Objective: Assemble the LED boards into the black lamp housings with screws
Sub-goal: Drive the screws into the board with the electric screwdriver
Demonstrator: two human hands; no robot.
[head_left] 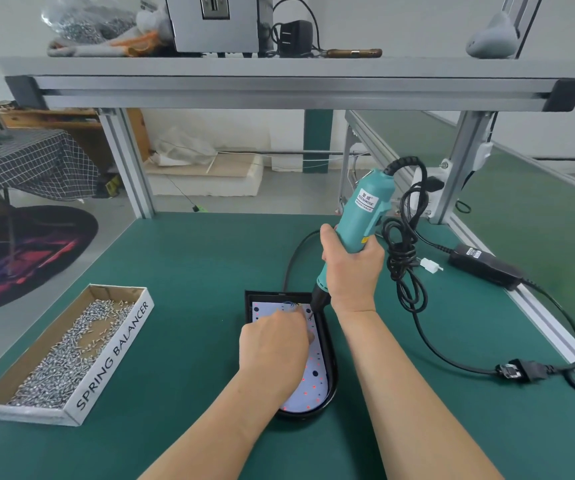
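A black lamp housing (331,372) lies on the green bench in front of me, with a white LED board (308,386) dotted with red and dark spots seated inside it. My right hand (351,268) grips a teal electric screwdriver (362,209), tilted, with its bit tip down on the board's far right part. My left hand (274,341) rests over the board with curled fingers, its fingertips pinching a small screw (309,318) right at the bit. Much of the board's middle is hidden under that hand.
A cardboard box (112,355) marked SPRING BALANCER holds several loose screws at the left. The screwdriver's black cable (403,258) hangs coiled to the right, beside a power adapter (483,268) and a plug (521,370). An aluminium shelf (293,88) spans overhead.
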